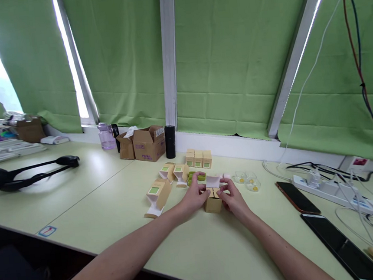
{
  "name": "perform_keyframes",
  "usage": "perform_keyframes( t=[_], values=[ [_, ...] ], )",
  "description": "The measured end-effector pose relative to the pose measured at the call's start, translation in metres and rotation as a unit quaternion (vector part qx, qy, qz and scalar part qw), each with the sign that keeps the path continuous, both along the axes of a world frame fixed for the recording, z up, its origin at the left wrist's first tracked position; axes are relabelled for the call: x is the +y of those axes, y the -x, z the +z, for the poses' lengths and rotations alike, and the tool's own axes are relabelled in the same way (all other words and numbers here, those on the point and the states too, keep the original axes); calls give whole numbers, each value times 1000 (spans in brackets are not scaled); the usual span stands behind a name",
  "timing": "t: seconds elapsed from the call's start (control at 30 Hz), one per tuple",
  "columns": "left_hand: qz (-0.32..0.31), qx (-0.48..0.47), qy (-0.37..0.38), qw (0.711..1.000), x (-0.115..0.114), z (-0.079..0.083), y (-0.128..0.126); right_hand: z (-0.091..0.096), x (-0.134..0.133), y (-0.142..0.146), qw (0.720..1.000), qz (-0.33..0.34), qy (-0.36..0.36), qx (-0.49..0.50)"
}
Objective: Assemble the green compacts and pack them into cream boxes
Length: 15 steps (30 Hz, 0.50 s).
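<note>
A small tan cardboard box (213,205) stands upright on the table between my hands, its white-lined lid flap (213,181) raised at the far side. My left hand (194,195) grips the box's left top edge with thumb and fingers. On the opposite side, my right hand (233,197) holds the right top edge. What lies inside the box is hidden. Just beyond my left hand are green pieces (197,178). Left of them lie opened boxes with green labels, one nearer me (158,194) and two farther back (174,171).
Three closed boxes (198,158) stand in a row at the back. Clear cups with yellow bits (250,179) sit right of my hands. Farther right are a phone (297,196), a dark tablet-like device (342,244) and a power strip (333,192) with cables. A black cylinder (170,142) stands beside a carton (149,144).
</note>
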State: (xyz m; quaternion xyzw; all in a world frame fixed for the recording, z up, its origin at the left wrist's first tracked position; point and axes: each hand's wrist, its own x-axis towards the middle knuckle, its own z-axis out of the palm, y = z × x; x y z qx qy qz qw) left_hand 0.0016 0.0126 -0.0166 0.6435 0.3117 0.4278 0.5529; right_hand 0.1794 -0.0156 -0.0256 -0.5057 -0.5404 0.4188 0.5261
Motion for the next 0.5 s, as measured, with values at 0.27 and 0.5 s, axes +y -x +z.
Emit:
perform_keyframes(
  t=[0.27, 0.5],
  values=[
    [6, 18, -7, 1000, -3, 3, 0, -3, 2, -1, 1000, 1, -13, 0],
    [14, 30, -69, 997, 3, 1, -1, -9, 5, -3, 999, -8, -44, -11]
  ],
)
